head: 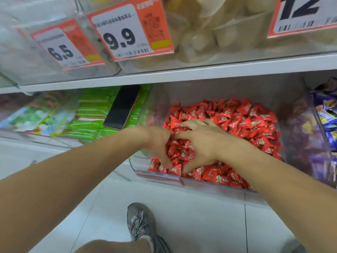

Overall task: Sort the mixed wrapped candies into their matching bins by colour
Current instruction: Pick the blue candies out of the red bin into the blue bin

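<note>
left hand (158,143): fingers dipped down among the red candies (237,121), maybe pinching one, cannot tell
right hand (204,141): fingers spread flat, pressing the pile
red candies: filling the clear bin (209,187) on the lower shelf

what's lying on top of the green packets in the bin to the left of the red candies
A dark phone lies flat on the green packets, screen up. The packets directly beneath it are covered, so they cannot be seen.

I reach both bare forearms forward and inward, my left hand (160,143) angled down with fingers extended and my right hand (202,141) spread flat, palm down, fingers splayed, the two hands nearly touching at the fingertips.
</note>
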`<action>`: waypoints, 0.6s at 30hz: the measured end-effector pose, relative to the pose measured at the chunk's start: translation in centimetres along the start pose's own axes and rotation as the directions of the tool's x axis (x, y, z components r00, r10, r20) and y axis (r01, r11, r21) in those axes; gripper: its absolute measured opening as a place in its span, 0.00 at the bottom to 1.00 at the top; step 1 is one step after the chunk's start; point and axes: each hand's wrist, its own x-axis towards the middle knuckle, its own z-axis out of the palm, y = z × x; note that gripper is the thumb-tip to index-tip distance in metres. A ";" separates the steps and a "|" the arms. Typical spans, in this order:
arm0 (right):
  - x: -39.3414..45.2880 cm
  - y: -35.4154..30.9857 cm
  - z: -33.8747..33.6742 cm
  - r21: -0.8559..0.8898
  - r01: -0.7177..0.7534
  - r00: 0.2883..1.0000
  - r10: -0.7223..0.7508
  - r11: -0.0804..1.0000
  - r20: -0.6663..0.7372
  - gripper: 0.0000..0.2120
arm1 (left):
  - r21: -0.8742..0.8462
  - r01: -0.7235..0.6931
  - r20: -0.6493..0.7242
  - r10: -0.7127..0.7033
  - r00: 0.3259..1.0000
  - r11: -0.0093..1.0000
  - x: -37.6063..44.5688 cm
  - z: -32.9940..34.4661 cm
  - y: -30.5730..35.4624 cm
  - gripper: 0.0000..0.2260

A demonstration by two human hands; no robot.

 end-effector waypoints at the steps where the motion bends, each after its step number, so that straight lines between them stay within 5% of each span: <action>1: -0.1 0.2 0.0 -0.025 -0.014 1.000 0.014 1.000 0.014 0.48 | -0.051 0.012 0.004 -0.012 1.000 0.999 0.0 0.6 0.2 0.37; 5: -1.2 1.1 -0.6 -0.068 -0.081 0.994 0.086 0.994 0.069 0.45 | -0.267 0.009 -0.025 -0.016 1.000 0.964 -0.1 2.8 0.4 0.52; 9: -2.5 1.5 -0.7 -0.044 -0.127 0.989 0.130 0.991 0.068 0.45 | -0.393 -0.020 -0.059 -0.004 0.998 0.919 -0.3 3.9 0.7 0.57; 16: -3.0 1.9 -0.8 0.083 -0.146 0.989 0.144 0.986 0.025 0.34 | -0.530 -0.012 -0.058 -0.022 0.998 0.848 -0.3 3.7 1.1 0.45; 18: -3.2 1.7 -1.1 0.070 -0.162 0.986 0.158 0.984 0.054 0.40 | -0.599 0.006 -0.045 -0.042 0.998 0.801 -0.4 3.7 1.2 0.42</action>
